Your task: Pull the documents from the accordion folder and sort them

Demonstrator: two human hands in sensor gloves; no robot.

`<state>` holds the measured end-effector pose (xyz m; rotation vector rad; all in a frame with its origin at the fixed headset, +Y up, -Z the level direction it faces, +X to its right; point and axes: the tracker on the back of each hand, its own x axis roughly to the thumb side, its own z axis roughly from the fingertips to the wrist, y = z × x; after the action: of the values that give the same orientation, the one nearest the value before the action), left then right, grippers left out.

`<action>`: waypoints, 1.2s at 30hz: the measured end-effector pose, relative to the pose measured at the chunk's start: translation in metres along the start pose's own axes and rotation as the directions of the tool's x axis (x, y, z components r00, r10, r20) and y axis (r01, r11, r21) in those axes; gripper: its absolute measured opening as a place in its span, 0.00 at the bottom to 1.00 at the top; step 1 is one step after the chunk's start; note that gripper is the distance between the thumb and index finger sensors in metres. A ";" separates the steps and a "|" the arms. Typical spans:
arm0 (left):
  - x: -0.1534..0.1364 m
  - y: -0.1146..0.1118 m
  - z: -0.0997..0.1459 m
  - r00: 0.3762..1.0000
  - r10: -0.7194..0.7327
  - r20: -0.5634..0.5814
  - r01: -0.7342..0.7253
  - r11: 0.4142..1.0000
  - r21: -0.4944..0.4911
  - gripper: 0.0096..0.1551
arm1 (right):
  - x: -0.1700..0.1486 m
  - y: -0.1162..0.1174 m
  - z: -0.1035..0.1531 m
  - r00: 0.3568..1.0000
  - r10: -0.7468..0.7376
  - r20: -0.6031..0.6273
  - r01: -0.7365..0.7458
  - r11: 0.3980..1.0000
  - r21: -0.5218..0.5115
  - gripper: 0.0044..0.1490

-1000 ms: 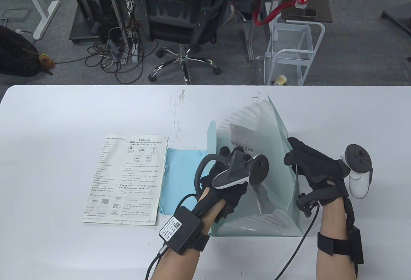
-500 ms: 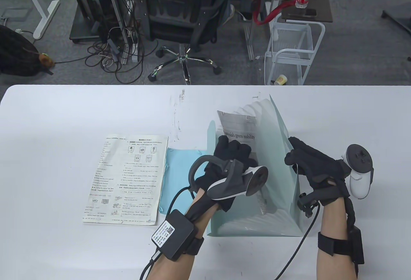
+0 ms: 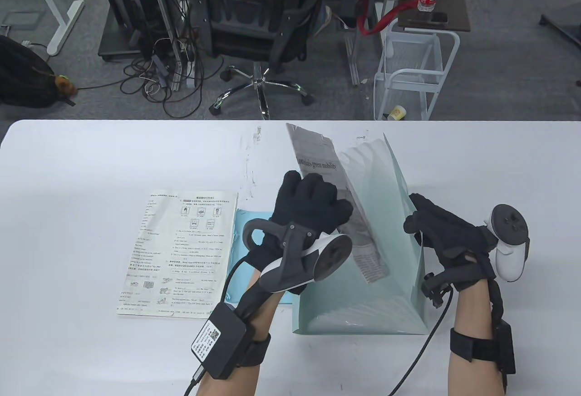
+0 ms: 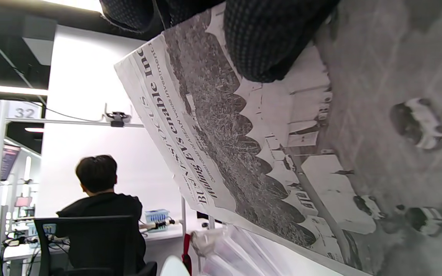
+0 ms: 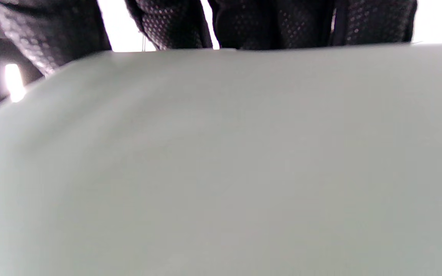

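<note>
A worksheet [image 3: 178,253] and a blue sheet [image 3: 254,251] already lie at the middle left. The left hand [image 3: 308,210] grips a newspaper [image 3: 338,205], half out of the folder [image 3: 390,242] at the middle right. The right hand [image 3: 447,237] holds the folder's wall. More sorting looks left

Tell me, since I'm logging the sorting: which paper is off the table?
The newspaper page, gripped by the left hand above the folder. The worksheet and blue sheet lie flat.
</note>
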<state>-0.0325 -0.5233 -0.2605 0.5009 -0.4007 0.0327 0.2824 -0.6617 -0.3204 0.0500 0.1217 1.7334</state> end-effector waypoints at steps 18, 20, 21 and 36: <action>-0.105 0.017 0.039 0.892 -0.135 -0.431 0.227 0.959 0.169 0.24 | 0.000 0.000 0.000 1.000 0.004 0.003 -0.004 1.000 -0.001 0.44; -0.122 0.013 0.047 0.855 -0.163 -0.492 0.256 0.958 0.127 0.25 | 0.000 0.000 0.000 1.000 0.001 0.003 -0.001 1.000 -0.001 0.44; -0.131 0.010 0.050 0.838 -0.168 -0.518 0.261 0.959 0.111 0.26 | 0.000 0.000 0.000 1.000 0.001 0.003 -0.001 1.000 0.000 0.44; -0.169 -0.075 0.070 0.778 -0.303 -0.551 0.241 0.953 -0.183 0.26 | -0.001 0.002 -0.001 1.000 0.006 0.000 -0.006 1.000 0.006 0.44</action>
<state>-0.2046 -0.6107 -0.3038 0.4180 0.2718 -0.1177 0.2809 -0.6629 -0.3211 0.0553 0.1267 1.7394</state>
